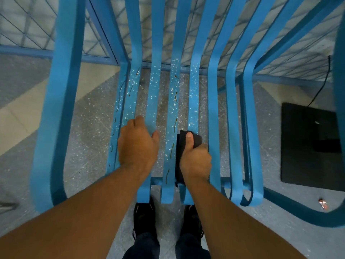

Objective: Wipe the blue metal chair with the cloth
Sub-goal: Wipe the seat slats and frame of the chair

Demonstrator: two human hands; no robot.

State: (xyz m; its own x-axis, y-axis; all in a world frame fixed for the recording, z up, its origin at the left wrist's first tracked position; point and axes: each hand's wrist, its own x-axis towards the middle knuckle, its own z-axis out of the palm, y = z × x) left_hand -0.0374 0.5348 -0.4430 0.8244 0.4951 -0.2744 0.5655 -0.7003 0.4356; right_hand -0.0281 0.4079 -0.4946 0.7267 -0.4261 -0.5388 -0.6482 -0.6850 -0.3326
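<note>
While standing with shoes (144,217) at the front lip of the chair (56,116), leans over the seat with both arms out. Grips the cloth (188,139) in the right hand (195,159), fingers curled round it and thumb pressed on top. Wraps the dark fabric over one slat near the front, probably so as to drag along its length. Rests the left hand (138,144) on the slats just beside, likely to steady the frame. Cannot tell how its fingers lie, being folded away beyond the knuckles. Farther up the seat, has yet to clear white specks (174,90) and brown streaks from the middle slats, so judged far from done. Beyond, takes in a black mat (308,144) at right, cut off by the armrest, and blurred wire mesh (28,21) behind the backrest.
</note>
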